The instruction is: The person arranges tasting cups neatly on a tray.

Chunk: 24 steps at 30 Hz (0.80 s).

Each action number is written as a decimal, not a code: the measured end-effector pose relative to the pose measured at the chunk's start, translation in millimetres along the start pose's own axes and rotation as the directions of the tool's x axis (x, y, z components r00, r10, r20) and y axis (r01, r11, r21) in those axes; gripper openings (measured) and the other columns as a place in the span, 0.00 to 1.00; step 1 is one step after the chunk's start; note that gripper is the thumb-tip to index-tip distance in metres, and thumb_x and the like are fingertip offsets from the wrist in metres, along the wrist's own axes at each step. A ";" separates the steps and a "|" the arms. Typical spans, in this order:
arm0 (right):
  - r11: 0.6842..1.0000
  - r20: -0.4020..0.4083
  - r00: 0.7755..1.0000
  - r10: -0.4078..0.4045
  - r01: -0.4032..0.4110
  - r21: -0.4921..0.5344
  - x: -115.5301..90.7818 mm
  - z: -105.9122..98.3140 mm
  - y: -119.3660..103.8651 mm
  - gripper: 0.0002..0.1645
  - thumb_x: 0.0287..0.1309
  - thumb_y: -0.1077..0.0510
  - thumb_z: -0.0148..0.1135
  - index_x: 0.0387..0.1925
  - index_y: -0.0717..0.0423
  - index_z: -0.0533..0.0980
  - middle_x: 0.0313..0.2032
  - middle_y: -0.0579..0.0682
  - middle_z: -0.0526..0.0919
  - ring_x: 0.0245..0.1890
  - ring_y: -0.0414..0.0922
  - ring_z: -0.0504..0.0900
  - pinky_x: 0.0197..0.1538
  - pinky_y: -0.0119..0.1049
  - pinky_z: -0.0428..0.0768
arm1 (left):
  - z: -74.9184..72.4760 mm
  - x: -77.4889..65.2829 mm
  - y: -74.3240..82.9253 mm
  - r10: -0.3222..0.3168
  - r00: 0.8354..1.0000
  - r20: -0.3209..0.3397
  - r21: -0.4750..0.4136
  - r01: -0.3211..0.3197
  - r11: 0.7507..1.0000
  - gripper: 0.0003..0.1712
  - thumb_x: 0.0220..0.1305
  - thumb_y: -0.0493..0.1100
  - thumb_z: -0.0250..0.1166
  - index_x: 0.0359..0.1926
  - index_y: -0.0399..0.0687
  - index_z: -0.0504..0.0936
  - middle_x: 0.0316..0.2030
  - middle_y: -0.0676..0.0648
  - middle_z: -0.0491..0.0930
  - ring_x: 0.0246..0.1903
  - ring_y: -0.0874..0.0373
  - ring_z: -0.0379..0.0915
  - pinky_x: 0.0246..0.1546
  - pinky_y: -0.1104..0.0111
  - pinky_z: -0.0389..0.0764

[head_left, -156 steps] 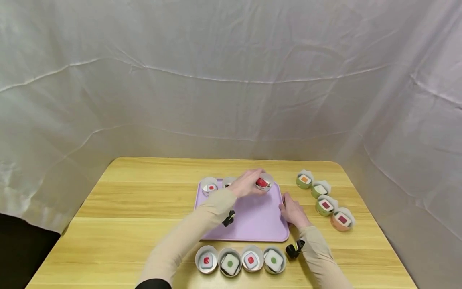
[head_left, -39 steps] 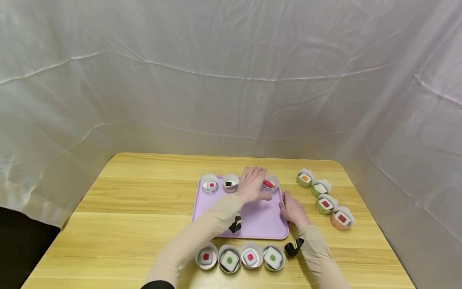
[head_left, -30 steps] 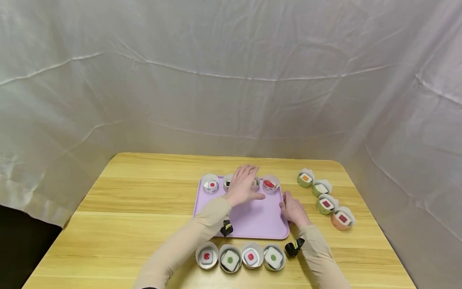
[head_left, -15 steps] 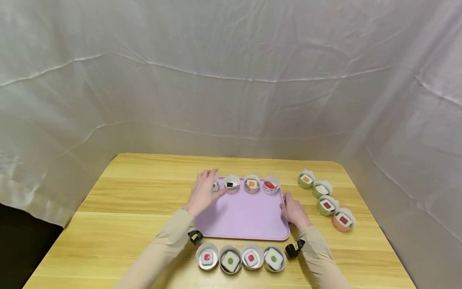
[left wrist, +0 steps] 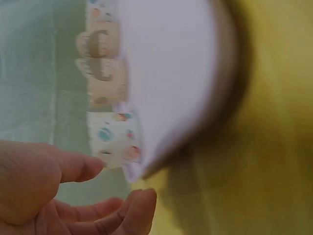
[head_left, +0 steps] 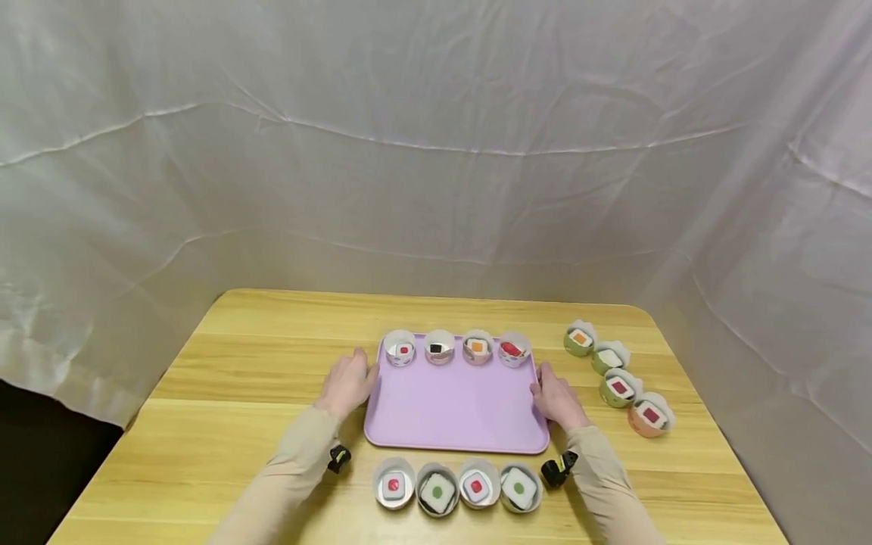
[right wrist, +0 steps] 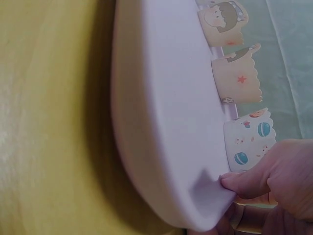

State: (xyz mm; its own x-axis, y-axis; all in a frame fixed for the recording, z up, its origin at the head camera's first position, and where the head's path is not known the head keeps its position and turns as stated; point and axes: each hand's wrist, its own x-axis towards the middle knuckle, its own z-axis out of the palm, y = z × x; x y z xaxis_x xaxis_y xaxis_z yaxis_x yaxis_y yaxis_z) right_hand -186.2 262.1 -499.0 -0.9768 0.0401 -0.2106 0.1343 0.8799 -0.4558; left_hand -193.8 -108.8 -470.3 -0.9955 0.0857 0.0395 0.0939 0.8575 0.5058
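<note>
Two hands flank a lilac tray on a wood-grained desk. The right hand pinches the tray's right rim, its thumb over the edge; the left hand is at the left rim, thumb and fingers spread, though whether it touches cannot be told.

Four paper cups line the tray's far edge, and their prints serve as labels: blue balls and pink motifs on the white cup at far left and the white cup at far right, a red star on the beige cup beside the latter. A dark mark near the beige cup's base is too small to read.

Bare lilac surface stretches from this row to the tray's near rim. Just beyond that rim, four more cups stand side by side on the desk. Another four run diagonally near the desk's right edge, apart from the right hand. To the left, a broad stretch of desk reaches its edge by a pale sheet.
</note>
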 end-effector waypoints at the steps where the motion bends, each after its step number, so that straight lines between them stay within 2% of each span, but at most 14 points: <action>1: 1.000 0.000 1.000 -0.001 0.001 -0.003 0.3 0.3 0.3 0.10 0.72 0.58 0.49 0.47 0.61 0.64 0.31 0.60 0.78 0.29 0.52 0.79 0.28 0.39 0.75 | 1.9 -0.6 -1.9 -0.004 1.000 0.010 -0.002 0.004 1.000 0.14 0.71 0.43 0.58 0.36 0.33 0.76 0.22 0.40 0.75 0.21 0.49 0.73 0.20 0.62 0.75; 5: 1.000 -0.001 1.000 -0.001 0.001 -0.006 0.3 0.8 0.0 0.10 0.72 0.58 0.49 0.48 0.61 0.64 0.31 0.61 0.78 0.29 0.53 0.79 0.28 0.39 0.75 | 9.3 -2.5 -6.6 -0.029 0.998 0.056 -0.041 0.032 0.999 0.15 0.73 0.42 0.54 0.30 0.37 0.76 0.19 0.43 0.74 0.18 0.52 0.72 0.17 0.65 0.73; 10: 1.000 -0.003 1.000 0.002 -0.002 -0.005 0.4 0.6 -1.0 0.10 0.72 0.58 0.49 0.47 0.61 0.65 0.31 0.60 0.78 0.29 0.53 0.79 0.28 0.39 0.75 | 15.6 -2.6 -7.9 -0.065 0.990 0.123 -0.130 0.081 0.988 0.16 0.74 0.42 0.52 0.31 0.37 0.77 0.18 0.44 0.76 0.10 0.57 0.72 0.12 0.69 0.74; 18: 1.000 -0.006 1.000 0.001 -0.001 -0.014 -0.3 -0.9 -1.1 0.10 0.72 0.58 0.49 0.48 0.61 0.64 0.32 0.61 0.79 0.31 0.53 0.79 0.30 0.41 0.76 | 19.8 -1.1 -12.4 -0.043 0.995 0.095 -0.170 0.059 0.984 0.13 0.71 0.37 0.53 0.29 0.37 0.77 0.17 0.44 0.77 0.08 0.60 0.72 0.11 0.70 0.75; 24: 1.000 -0.004 1.000 0.003 -0.003 -0.005 -0.5 -0.4 -0.8 0.10 0.72 0.58 0.49 0.48 0.61 0.64 0.31 0.61 0.78 0.29 0.52 0.79 0.28 0.38 0.75 | 23.6 -0.6 -15.7 -0.049 0.993 0.111 -0.189 0.070 0.979 0.15 0.70 0.36 0.53 0.26 0.38 0.78 0.16 0.45 0.77 0.09 0.60 0.72 0.11 0.71 0.76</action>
State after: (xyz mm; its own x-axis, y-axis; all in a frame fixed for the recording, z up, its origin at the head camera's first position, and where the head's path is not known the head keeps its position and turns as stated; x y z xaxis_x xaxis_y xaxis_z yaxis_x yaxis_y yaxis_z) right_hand -185.9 261.6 -498.2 -0.9770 0.0445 -0.2085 0.1365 0.8819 -0.4512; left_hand -194.4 -110.4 -498.6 -0.9918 0.0987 -0.0811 0.0206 0.7500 0.6611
